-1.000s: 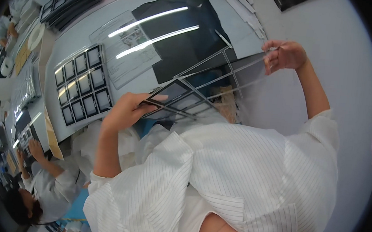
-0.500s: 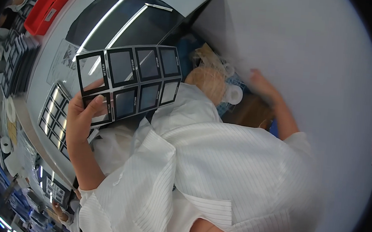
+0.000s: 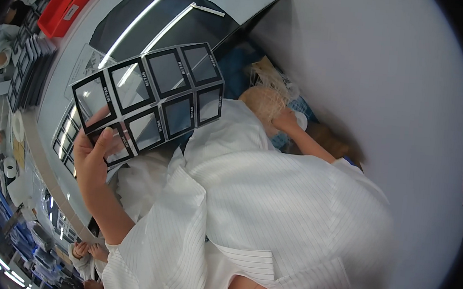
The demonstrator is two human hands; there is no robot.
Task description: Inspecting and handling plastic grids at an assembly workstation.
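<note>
My left hand (image 3: pixel 94 157) grips the lower left corner of a thin sheet of clear, black-framed panels (image 3: pixel 166 71), thumb on top and fingers showing through behind. The sheet is tilted up over my lap and the table edge. Down beside the table, my right hand (image 3: pixel 287 122) is at a blue wire basket (image 3: pixel 302 108), its fingers curled in among pale tangled strips (image 3: pixel 271 84). What those fingers hold, if anything, I cannot make out. A round tan piece (image 3: pixel 257 99) and a white roll (image 3: pixel 301 121) lie next to this hand.
On the table lie a dark glossy sheet (image 3: pixel 138 12), a thin pale strip (image 3: pixel 207 10) and another framed sheet (image 3: pixel 67 137). A red tray (image 3: pixel 67 6) and stacked framed sheets (image 3: pixel 27 74) are at the far left, near other people's hands. A pale wall (image 3: pixel 381 75) rises at right.
My right hand has swung left from beside the wall to the basket and its strips. The sheet in my left hand has shifted slightly left and tilted differently.
</note>
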